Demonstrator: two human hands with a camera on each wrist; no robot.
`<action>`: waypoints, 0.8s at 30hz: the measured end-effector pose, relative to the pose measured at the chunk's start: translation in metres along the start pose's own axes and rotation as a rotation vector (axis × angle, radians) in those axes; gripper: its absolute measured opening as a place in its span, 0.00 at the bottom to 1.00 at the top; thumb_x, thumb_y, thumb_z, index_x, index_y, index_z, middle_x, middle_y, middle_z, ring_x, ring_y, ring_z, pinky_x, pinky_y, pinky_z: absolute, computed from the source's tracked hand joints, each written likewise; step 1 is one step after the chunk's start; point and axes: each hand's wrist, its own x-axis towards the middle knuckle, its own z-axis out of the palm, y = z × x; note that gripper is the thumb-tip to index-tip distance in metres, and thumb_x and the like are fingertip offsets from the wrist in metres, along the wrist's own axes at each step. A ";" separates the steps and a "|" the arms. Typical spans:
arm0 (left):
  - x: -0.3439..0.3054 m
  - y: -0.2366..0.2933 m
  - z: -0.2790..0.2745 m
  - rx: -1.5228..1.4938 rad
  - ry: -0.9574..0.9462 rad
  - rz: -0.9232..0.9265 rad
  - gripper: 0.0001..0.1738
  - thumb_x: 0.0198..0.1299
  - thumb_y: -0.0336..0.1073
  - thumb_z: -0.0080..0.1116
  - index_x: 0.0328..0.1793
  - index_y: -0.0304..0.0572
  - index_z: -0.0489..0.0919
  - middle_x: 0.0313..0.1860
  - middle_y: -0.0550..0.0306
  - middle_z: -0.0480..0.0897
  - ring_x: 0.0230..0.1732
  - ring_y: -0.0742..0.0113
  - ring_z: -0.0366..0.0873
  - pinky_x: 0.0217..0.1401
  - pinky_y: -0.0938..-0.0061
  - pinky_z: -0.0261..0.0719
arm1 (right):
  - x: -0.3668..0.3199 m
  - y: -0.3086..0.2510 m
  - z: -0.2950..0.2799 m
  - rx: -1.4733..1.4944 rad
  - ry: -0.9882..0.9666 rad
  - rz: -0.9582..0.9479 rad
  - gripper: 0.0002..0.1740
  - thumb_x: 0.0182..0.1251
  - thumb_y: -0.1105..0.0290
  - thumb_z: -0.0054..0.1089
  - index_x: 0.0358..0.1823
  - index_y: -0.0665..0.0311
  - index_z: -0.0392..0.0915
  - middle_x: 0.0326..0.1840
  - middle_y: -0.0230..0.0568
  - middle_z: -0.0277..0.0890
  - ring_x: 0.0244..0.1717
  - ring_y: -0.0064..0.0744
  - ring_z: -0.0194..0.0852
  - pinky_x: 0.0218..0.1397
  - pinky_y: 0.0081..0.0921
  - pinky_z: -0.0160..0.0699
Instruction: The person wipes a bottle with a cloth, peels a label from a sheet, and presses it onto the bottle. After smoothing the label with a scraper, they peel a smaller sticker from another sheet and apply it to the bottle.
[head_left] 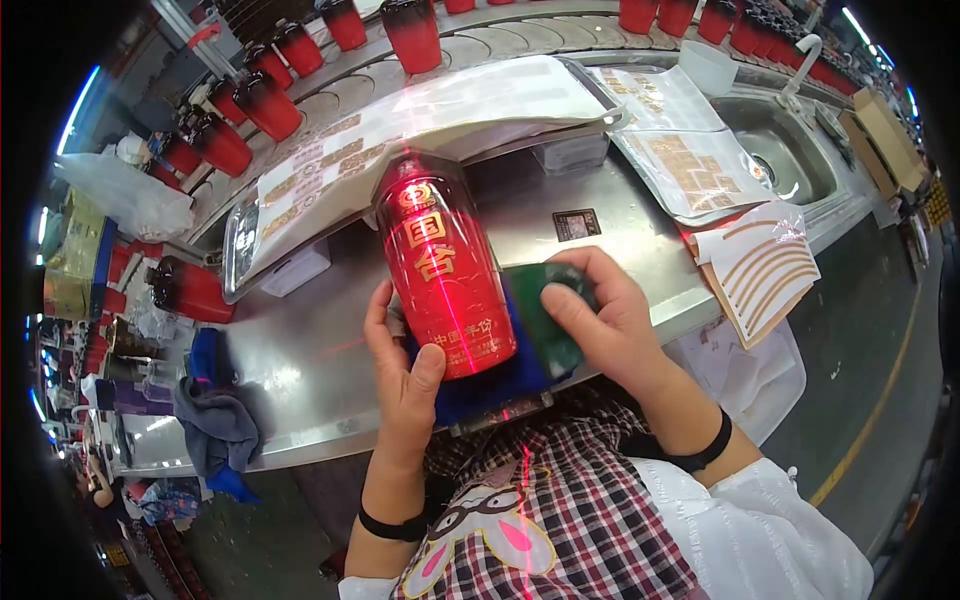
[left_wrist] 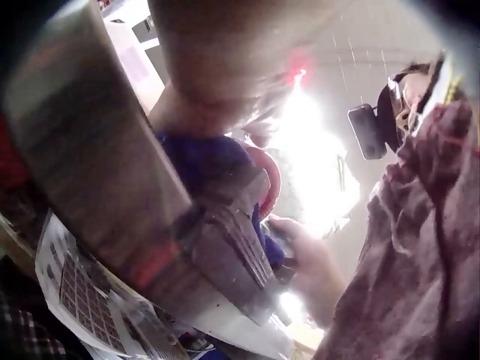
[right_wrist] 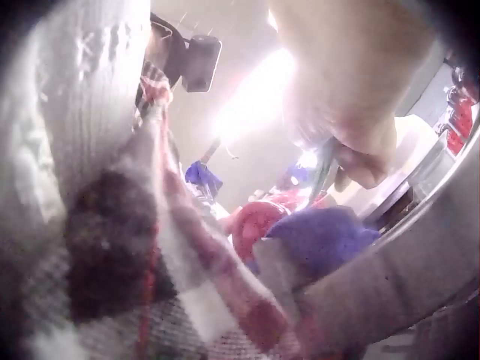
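Observation:
A red bottle (head_left: pixel 447 285) with gold Chinese lettering leans up and to the left over the bench's front edge. My left hand (head_left: pixel 405 385) holds its lower left side, thumb near the base and fingers partly hidden behind. In my right hand (head_left: pixel 612 318), a flat dark green pad (head_left: pixel 548 325) is pinched between thumb and fingers beside the bottle's lower right. A blue cloth (head_left: pixel 462 402) lies beneath the bottle. From below, the right wrist view shows the bottle's round base (right_wrist: pixel 257 229) next to the blue cloth (right_wrist: pixel 322 238).
Behind the bottle is a long tray (head_left: pixel 500 85) with sheets of gold stickers. More sticker sheets (head_left: pixel 695 165) lie right, near a sink (head_left: pixel 790 150). Red bottles (head_left: pixel 268 108) line the conveyor. Another bottle (head_left: pixel 190 290) and a grey cloth (head_left: pixel 215 420) are at left.

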 end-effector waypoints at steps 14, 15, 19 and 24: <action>0.002 0.002 0.003 0.049 0.022 0.016 0.51 0.65 0.54 0.63 0.81 0.36 0.48 0.66 0.46 0.69 0.66 0.61 0.69 0.72 0.66 0.65 | -0.007 0.020 0.004 -0.742 -0.238 -0.652 0.36 0.54 0.80 0.59 0.69 0.57 0.74 0.69 0.61 0.67 0.63 0.56 0.71 0.67 0.45 0.72; 0.002 0.001 0.004 0.046 0.027 0.018 0.51 0.65 0.54 0.63 0.82 0.36 0.48 0.66 0.46 0.69 0.66 0.61 0.69 0.71 0.67 0.65 | -0.007 0.022 0.004 -0.739 -0.234 -0.650 0.36 0.54 0.80 0.59 0.69 0.57 0.74 0.69 0.61 0.68 0.62 0.56 0.72 0.67 0.45 0.73; 0.001 0.003 0.002 0.056 0.015 0.000 0.51 0.65 0.54 0.62 0.81 0.36 0.48 0.67 0.46 0.68 0.67 0.60 0.68 0.72 0.66 0.64 | -0.008 0.022 0.006 -0.724 -0.201 -0.654 0.36 0.53 0.81 0.60 0.68 0.56 0.75 0.66 0.60 0.71 0.60 0.56 0.73 0.65 0.45 0.74; -0.001 0.004 0.003 0.043 0.026 0.004 0.48 0.66 0.53 0.61 0.81 0.36 0.50 0.71 0.43 0.66 0.70 0.56 0.66 0.74 0.64 0.62 | -0.007 0.024 0.006 -0.732 -0.203 -0.665 0.37 0.51 0.81 0.61 0.68 0.55 0.75 0.63 0.59 0.73 0.58 0.56 0.74 0.63 0.45 0.76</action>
